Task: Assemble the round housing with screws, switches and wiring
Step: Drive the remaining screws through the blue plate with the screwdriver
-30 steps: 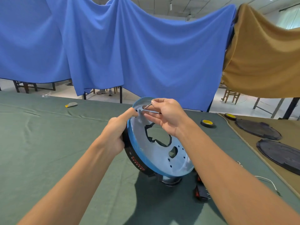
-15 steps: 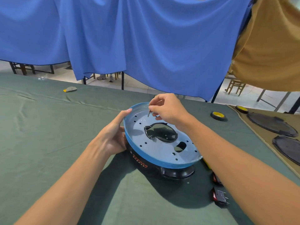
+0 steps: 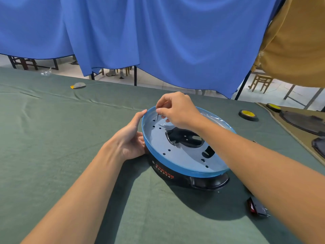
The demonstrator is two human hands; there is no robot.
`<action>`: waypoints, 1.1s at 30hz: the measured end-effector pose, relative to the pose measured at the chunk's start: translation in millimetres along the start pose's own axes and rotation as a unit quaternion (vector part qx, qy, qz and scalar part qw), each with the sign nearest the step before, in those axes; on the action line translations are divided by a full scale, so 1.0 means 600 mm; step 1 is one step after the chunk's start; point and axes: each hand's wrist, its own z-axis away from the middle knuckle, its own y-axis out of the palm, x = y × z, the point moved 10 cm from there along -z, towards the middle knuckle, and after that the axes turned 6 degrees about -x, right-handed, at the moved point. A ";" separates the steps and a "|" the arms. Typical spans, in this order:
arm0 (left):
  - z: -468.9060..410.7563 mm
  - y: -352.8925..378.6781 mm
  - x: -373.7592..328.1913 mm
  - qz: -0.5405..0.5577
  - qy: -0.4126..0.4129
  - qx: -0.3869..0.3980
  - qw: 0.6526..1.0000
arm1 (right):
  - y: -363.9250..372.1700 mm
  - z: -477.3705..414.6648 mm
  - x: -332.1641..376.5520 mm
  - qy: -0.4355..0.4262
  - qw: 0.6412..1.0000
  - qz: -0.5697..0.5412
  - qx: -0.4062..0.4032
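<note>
pinching a screw [image 3: 157,116] tip-down in clamped fingers [image 3: 159,110], the right hand [image 3: 177,110] hovers just over a far-left hole of the round housing [image 3: 184,156], whose rim the left hand [image 3: 130,140] grips on the surface [image 3: 52,138].

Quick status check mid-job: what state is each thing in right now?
Round housing: lying flat on the table.
Screw: pinched, tip down over the housing.
Left hand: holds the housing's edge.
Right hand: pinches the screw.
Switch: loose on the table.
Tape roll: lying flat, untouched.
</note>
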 end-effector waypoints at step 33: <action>0.016 0.007 0.030 -0.158 -0.021 0.083 0.984 | 0.016 0.048 0.006 -0.049 0.984 0.113 0.126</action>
